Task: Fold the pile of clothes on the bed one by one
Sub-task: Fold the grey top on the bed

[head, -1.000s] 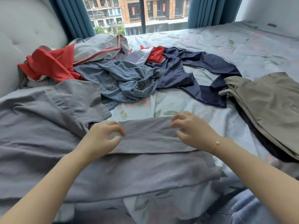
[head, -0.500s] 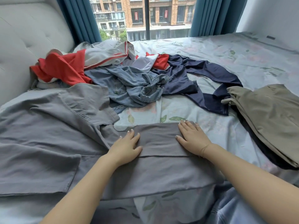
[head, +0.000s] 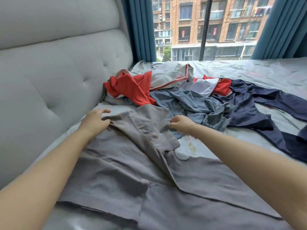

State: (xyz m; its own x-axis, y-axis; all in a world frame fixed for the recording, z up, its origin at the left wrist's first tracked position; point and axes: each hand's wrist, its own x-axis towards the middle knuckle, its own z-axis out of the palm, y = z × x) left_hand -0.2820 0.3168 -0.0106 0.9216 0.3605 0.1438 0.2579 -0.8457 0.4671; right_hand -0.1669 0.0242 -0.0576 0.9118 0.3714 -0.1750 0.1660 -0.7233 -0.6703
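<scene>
A grey garment (head: 126, 176) lies spread across the near part of the bed (head: 265, 70), one section folded over near the bottom. My left hand (head: 95, 121) grips its far left corner, fingers curled on the cloth. At the far right edge of the same upper flap, my right hand (head: 180, 124) pinches the fabric. Behind the hands lies the unfolded pile: a red and white top (head: 132, 87), a denim piece (head: 191, 103) and a navy garment (head: 249, 107).
A padded grey headboard (head: 49, 72) runs along the left side. Blue curtains (head: 141, 27) frame a window at the back. Floral bedsheet shows on the right and far side.
Both hands left the folded section near me and moved up and left to the garment's far flap, now holding its two edges. The view swung left; the khaki garment is out of sight.
</scene>
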